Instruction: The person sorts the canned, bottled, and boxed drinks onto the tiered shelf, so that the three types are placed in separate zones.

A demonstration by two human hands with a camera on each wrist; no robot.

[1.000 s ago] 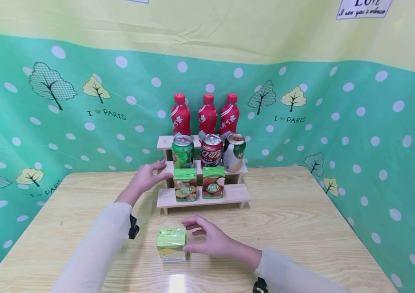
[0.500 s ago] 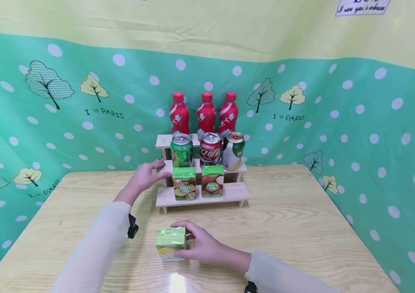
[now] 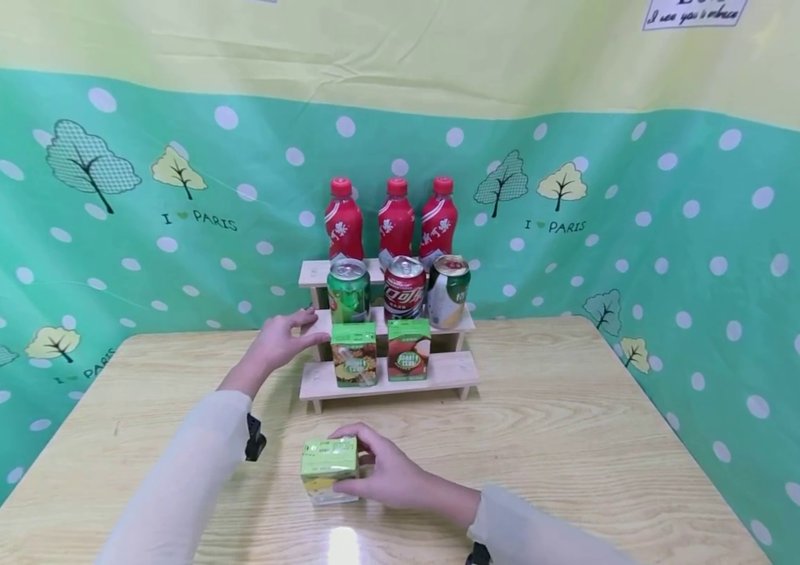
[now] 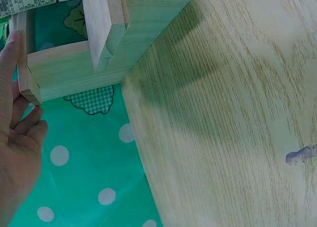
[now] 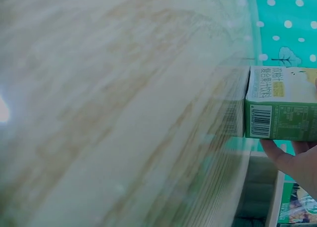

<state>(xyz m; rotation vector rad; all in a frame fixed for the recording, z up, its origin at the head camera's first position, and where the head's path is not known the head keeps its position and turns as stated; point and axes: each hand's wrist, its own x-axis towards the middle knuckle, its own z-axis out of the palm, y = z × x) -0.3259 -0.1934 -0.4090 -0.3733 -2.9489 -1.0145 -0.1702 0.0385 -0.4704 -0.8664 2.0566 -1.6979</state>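
Note:
My right hand [image 3: 389,475] grips a green and yellow juice box [image 3: 329,471] standing on the table in front of the rack, thumb on its near side and fingers behind it. In the right wrist view, printed text and a barcode show on the juice box [image 5: 280,105]. At the left end of a three-tier wooden display rack [image 3: 428,378], my left hand [image 3: 276,345] holds the middle board. The left wrist view shows the fingers of this hand [image 4: 20,147] above and below the board's end.
Two juice boxes [image 3: 409,351] stand on the rack's bottom tier. Three cans [image 3: 405,290] occupy the middle one, and three red bottles [image 3: 396,224] the top. A green and yellow printed cloth [image 3: 230,180] hangs behind the wooden table [image 3: 569,431].
My right hand has moved left onto the juice box and closed its fingers around it. The left hand stays on the rack.

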